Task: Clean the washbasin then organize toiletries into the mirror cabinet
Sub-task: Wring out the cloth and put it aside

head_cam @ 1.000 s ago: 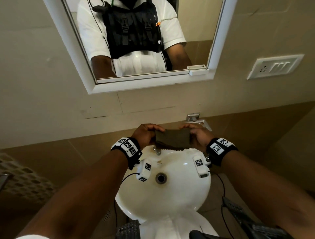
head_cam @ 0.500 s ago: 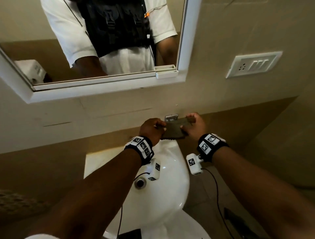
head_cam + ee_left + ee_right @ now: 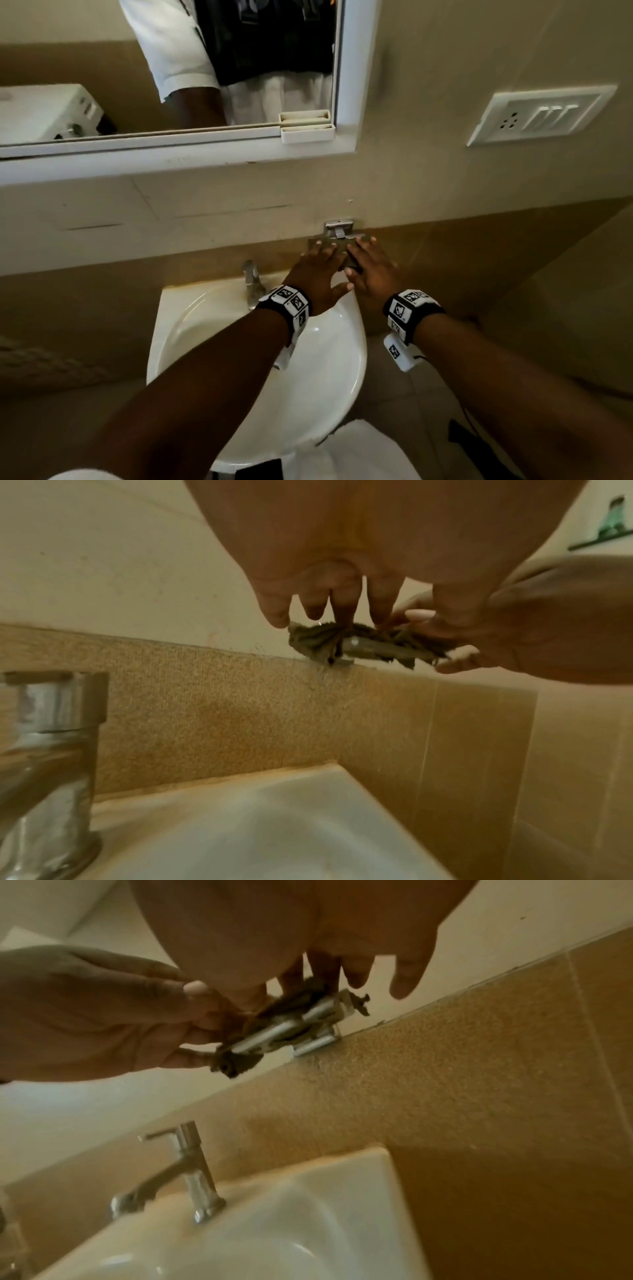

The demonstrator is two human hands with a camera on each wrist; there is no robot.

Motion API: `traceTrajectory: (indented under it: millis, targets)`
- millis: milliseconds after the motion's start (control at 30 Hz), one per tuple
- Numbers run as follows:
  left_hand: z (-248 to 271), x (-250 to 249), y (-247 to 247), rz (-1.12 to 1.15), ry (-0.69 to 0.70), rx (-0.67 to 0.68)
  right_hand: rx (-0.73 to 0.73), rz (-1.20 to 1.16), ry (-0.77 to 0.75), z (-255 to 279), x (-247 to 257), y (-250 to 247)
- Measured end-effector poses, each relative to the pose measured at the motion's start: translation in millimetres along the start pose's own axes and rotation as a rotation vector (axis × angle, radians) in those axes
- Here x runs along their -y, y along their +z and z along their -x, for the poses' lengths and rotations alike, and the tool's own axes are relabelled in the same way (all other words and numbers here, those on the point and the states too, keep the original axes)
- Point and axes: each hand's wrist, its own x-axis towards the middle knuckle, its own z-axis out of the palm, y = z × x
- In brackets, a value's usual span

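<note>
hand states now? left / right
Left hand: open, straight fingers pressing the brown cloth onto the wall-mounted metal rack.
Right hand: open, fingers flat on the same cloth.

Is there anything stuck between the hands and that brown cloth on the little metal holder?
No. Both the left hand and the right hand already rest straight on the brown cloth, which lies across the metal holder on the wall. Nothing visible sits between them.
</note>
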Motion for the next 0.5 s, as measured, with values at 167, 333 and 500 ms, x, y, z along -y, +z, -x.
traceTrajectory:
  millis: [167,333,500]
  targets:
    - [10,0,-37,0.147,0.104,-0.309,-0.338,-0.2,-0.074,4,29,-42]
    - [38,-31,-124,0.264,0.19,-0.753,-0.675,-0.356,-0.331,14,89,-107]
    - [61,-52,-203,0.155,0.302,-0.981,-0.881,-0.389,-0.465,24,146,-173]
